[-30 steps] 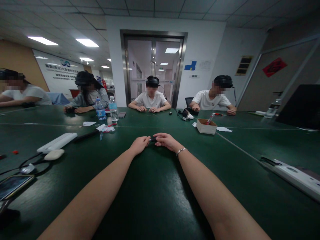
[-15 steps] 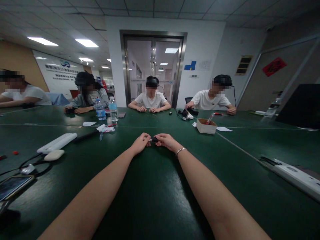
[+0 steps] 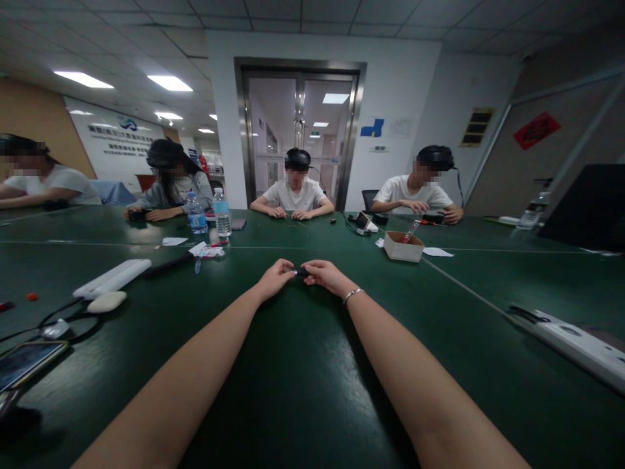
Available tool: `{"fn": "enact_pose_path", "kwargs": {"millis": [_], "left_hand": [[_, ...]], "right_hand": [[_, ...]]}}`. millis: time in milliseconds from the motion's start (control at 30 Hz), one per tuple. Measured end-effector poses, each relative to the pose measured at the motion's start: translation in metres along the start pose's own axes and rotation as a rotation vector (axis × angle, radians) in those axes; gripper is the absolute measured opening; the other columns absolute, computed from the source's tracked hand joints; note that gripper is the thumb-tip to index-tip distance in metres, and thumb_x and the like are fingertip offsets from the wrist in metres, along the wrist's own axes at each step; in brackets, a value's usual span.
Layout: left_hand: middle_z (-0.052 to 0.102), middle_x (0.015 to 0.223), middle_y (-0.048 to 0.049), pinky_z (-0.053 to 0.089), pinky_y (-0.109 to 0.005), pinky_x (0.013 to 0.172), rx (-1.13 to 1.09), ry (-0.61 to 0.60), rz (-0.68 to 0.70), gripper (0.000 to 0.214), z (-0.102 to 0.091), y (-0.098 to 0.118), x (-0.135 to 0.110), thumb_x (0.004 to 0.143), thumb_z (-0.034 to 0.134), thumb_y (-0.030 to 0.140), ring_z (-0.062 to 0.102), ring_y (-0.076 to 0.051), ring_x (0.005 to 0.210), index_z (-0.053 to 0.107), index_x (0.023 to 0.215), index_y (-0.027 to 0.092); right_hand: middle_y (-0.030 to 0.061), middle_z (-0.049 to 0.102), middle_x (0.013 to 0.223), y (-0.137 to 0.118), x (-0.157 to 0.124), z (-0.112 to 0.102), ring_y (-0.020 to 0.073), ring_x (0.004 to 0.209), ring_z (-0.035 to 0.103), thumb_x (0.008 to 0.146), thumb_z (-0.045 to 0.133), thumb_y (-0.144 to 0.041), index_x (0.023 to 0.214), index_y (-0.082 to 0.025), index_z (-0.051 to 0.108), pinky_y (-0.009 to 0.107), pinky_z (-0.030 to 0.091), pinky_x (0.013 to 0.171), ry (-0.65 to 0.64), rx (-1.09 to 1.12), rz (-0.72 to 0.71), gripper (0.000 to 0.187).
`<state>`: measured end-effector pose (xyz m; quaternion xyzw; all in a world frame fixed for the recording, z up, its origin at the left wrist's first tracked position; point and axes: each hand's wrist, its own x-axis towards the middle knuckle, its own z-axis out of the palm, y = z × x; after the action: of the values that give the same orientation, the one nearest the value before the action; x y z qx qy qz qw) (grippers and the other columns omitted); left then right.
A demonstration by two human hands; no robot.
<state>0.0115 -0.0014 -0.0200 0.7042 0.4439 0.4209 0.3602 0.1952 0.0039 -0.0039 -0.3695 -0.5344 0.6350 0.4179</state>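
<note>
On the green table [image 3: 293,391], close to the left edge, a phone [image 3: 32,365] is seen with its screen up. Black cords [image 3: 85,332] are curled past it, and a smooth white thing [image 3: 106,302] is set just beside a long white box [image 3: 112,280]. Toward the right edge, a long white power strip [image 3: 581,348] is laid flat.

Well apart from both side edges, a small black thing [image 3: 301,273] with a shiny end is held between the left hand [image 3: 275,281] and the right hand [image 3: 326,276]. Its black part is pinched by the right thumb and fingers. A silver band [image 3: 353,296] is worn on that wrist. The shiny end is met by the left fingertips; whether it is squeezed by them cannot be told.

Nearer the far edge, a little open box [image 3: 403,251] is placed to the right, with a stick-like thing [image 3: 410,232] leaned in it. Two water bottles [image 3: 222,215] are stood to the left. At the far edge, a person in a white top [image 3: 293,195] is seated, with both hands rested on the table. Behind, glass doors [image 3: 325,124] are seen.
</note>
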Motion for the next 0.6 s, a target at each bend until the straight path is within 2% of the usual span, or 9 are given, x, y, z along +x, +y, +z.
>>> {"fn": "enact_pose_path", "kwargs": {"millis": [67, 200, 333, 433, 533, 600], "left_hand": [[0.059, 0.072, -0.0025, 0.042, -0.028, 0.066, -0.014, -0.037, -0.003, 0.027, 0.000, 0.000, 0.000, 0.078, 0.047, 0.036, 0.053, -0.014, 0.065, 0.050, 0.096, 0.016], [0.059, 0.081, -0.0033, 0.042, -0.027, 0.069, 0.051, -0.010, 0.052, 0.033, 0.000, -0.005, 0.002, 0.071, 0.058, 0.034, 0.053, -0.014, 0.071, 0.052, 0.099, 0.016], [0.058, 0.071, -0.0017, 0.042, -0.027, 0.064, 0.032, -0.049, 0.051, 0.031, 0.000, -0.010, 0.004, 0.080, 0.046, 0.038, 0.053, -0.013, 0.065, 0.053, 0.101, 0.017], [0.059, 0.080, -0.0027, 0.043, -0.027, 0.068, 0.069, -0.025, 0.078, 0.032, 0.000, -0.010, 0.004, 0.075, 0.054, 0.035, 0.054, -0.013, 0.070, 0.054, 0.101, 0.017], [0.059, 0.075, -0.0025, 0.043, -0.027, 0.067, 0.036, -0.050, 0.057, 0.032, -0.001, -0.008, 0.003, 0.080, 0.045, 0.039, 0.054, -0.013, 0.068, 0.054, 0.101, 0.017], [0.059, 0.075, -0.0020, 0.043, -0.027, 0.066, 0.059, -0.047, 0.060, 0.031, -0.001, -0.007, 0.002, 0.080, 0.046, 0.038, 0.054, -0.013, 0.068, 0.054, 0.102, 0.017]], "right_hand": [[0.0069, 0.062, 0.068, 0.000, 0.000, 0.000, 0.0097, 0.052, 0.061, 0.088, 0.048, -0.003, 0.094, -0.006, 0.058, 0.016, 0.053, 0.051, -0.008, -0.006, -0.005, 0.012], [0.0062, 0.062, 0.068, 0.000, 0.000, 0.000, 0.0095, 0.051, 0.061, 0.088, 0.048, -0.002, 0.093, -0.007, 0.058, 0.016, 0.053, 0.051, -0.009, -0.016, -0.004, 0.012], [0.0056, 0.062, 0.067, 0.000, -0.001, 0.001, 0.0094, 0.051, 0.061, 0.087, 0.048, -0.001, 0.091, -0.007, 0.058, 0.016, 0.053, 0.051, -0.020, -0.014, -0.007, 0.012], [0.0054, 0.062, 0.066, 0.000, -0.001, 0.001, 0.0093, 0.051, 0.061, 0.087, 0.047, -0.001, 0.091, -0.007, 0.058, 0.016, 0.053, 0.050, -0.021, -0.020, -0.009, 0.013], [0.0056, 0.062, 0.066, 0.000, 0.000, 0.000, 0.0093, 0.051, 0.061, 0.087, 0.048, -0.002, 0.092, -0.007, 0.058, 0.016, 0.053, 0.050, -0.027, -0.022, -0.011, 0.012], [0.0055, 0.062, 0.067, 0.001, 0.000, 0.000, 0.0092, 0.050, 0.060, 0.086, 0.051, -0.002, 0.091, -0.007, 0.058, 0.016, 0.053, 0.050, -0.027, -0.024, -0.012, 0.011]]}}
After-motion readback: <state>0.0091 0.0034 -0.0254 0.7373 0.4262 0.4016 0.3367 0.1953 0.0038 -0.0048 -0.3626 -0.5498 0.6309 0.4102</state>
